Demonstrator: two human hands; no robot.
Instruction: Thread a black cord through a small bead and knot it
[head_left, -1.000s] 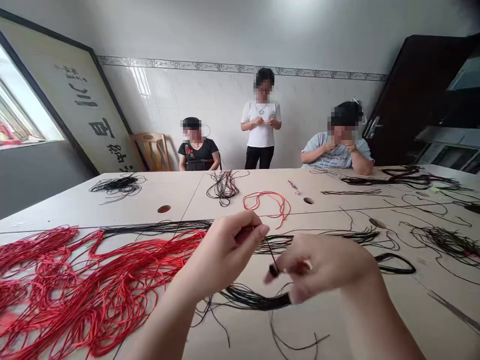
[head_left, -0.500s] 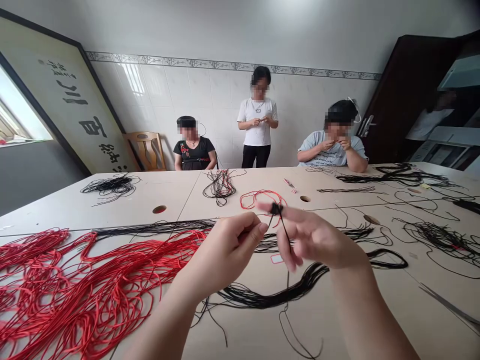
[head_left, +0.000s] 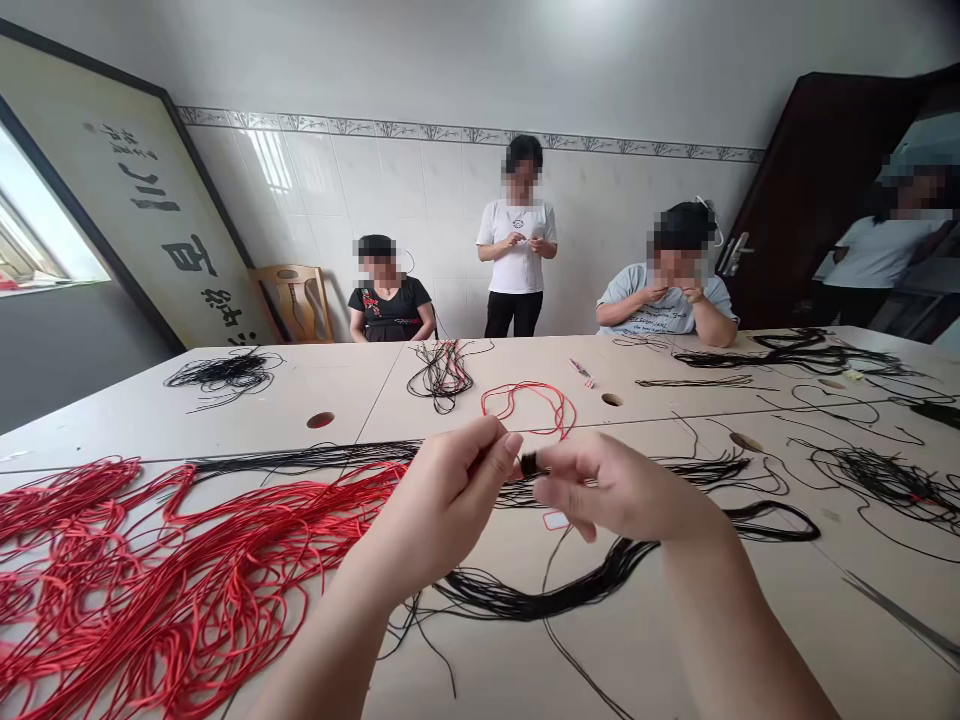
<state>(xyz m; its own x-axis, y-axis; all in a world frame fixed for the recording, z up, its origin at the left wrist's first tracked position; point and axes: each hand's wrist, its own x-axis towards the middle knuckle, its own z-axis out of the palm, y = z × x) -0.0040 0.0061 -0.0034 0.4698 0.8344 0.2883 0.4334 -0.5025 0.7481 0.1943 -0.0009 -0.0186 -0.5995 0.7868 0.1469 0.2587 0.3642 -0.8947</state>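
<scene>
Over the table, my left hand [head_left: 469, 480] is closed in a pinch, thumb against the curled index finger, at the end of a black cord [head_left: 529, 463]. That cord is coiled in tight turns about the tip of the index finger of my right hand [head_left: 607, 485]. The right thumb lies just under the coil, and the other fingers are bent. A loose tail of thin black cord hangs below the right hand to the table. Part of the cord between the hands is hidden by the left fingers.
Red cords [head_left: 247, 550] spread over the table's left side. A bundle of black cords [head_left: 540, 595] lies beneath my hands, a black tangle [head_left: 892, 475] at right, a red loop [head_left: 536, 395] ahead. Three people [head_left: 517, 240] are across the table; another stands by the door [head_left: 810, 180].
My right hand has turned and lowered, bringing the coiled finger down close to the left fingertips. The crossed strands seen before no longer show. At the door, the person has come further into view.
</scene>
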